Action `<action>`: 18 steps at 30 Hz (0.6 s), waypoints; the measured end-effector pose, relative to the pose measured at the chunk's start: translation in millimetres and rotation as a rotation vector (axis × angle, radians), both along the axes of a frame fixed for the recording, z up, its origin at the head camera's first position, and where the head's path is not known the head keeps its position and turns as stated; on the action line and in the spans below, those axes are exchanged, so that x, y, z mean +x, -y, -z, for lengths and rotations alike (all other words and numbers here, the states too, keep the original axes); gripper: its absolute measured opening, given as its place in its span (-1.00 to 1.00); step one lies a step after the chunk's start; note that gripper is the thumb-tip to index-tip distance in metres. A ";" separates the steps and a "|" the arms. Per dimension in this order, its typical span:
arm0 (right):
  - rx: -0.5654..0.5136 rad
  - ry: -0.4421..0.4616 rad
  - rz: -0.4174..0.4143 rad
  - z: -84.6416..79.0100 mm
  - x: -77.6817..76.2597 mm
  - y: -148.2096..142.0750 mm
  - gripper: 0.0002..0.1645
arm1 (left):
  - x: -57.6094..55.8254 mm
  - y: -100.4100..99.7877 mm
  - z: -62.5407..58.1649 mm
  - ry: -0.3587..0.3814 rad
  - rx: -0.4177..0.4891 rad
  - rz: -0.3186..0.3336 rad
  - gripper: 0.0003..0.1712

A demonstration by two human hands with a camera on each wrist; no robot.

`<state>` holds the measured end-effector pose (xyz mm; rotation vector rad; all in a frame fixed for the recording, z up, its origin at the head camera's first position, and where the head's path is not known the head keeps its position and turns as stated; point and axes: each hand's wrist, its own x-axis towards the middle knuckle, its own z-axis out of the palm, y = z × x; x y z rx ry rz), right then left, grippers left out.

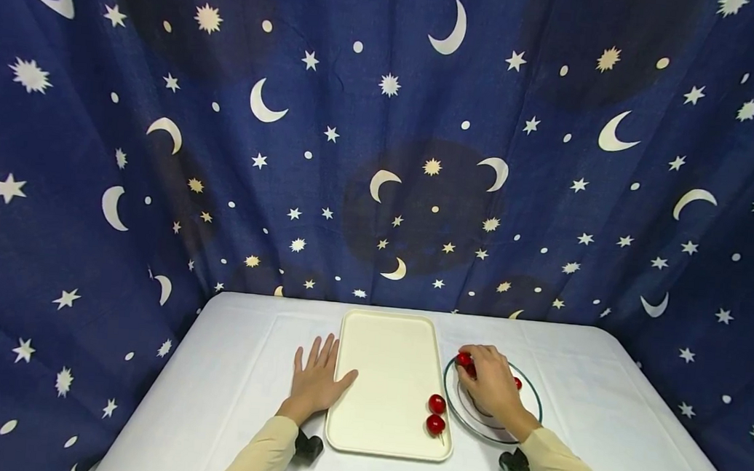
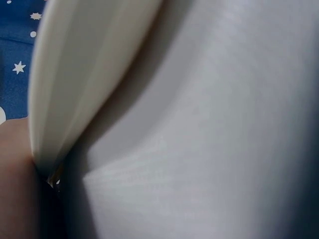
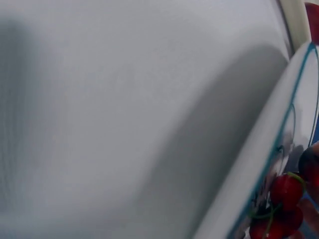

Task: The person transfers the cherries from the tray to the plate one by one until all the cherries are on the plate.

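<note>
My left hand (image 1: 317, 383) lies with fingers spread beside a cream rectangular tray (image 1: 387, 367), its thumb over the left rim. Two red cherries (image 1: 437, 404) rest inside the tray along its right side. To the right of it stands a clear glass dish (image 1: 492, 440) with a teal rim. Over this dish my right hand (image 1: 493, 382) has its thumb and fingers curled about a cherry (image 1: 463, 359). Another cherry (image 1: 518, 382) shows behind the hand. In the right wrist view, cherries (image 3: 286, 191) with green stems sit close to the fingers; the hand partly hides the dish's contents.
A white cloth covers the table (image 1: 236, 371). Behind and around it hangs a dark blue curtain (image 1: 328, 188) with moons and stars. The tray and the glass dish stand close together. A black wrist camera (image 1: 308, 447) sits beneath the left wrist.
</note>
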<state>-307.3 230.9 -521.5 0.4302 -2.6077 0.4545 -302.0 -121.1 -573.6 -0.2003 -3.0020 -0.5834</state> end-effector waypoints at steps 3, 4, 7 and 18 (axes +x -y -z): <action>0.013 0.011 0.012 2.1 -0.9 -3.1 -0.65 | -0.1 -0.5 0.5 -0.001 -0.003 0.000 0.04; 0.018 0.014 0.017 2.9 -1.2 -4.1 -0.65 | -0.1 -0.8 0.4 -0.003 -0.002 0.001 0.04; 0.033 0.023 0.030 5.2 -1.7 -6.8 -0.65 | -0.4 -1.2 0.7 -0.005 -0.003 0.001 0.04; 0.024 0.023 0.017 4.7 -0.1 -10.8 -0.63 | -1.9 -0.8 2.5 0.001 -0.031 -0.005 0.05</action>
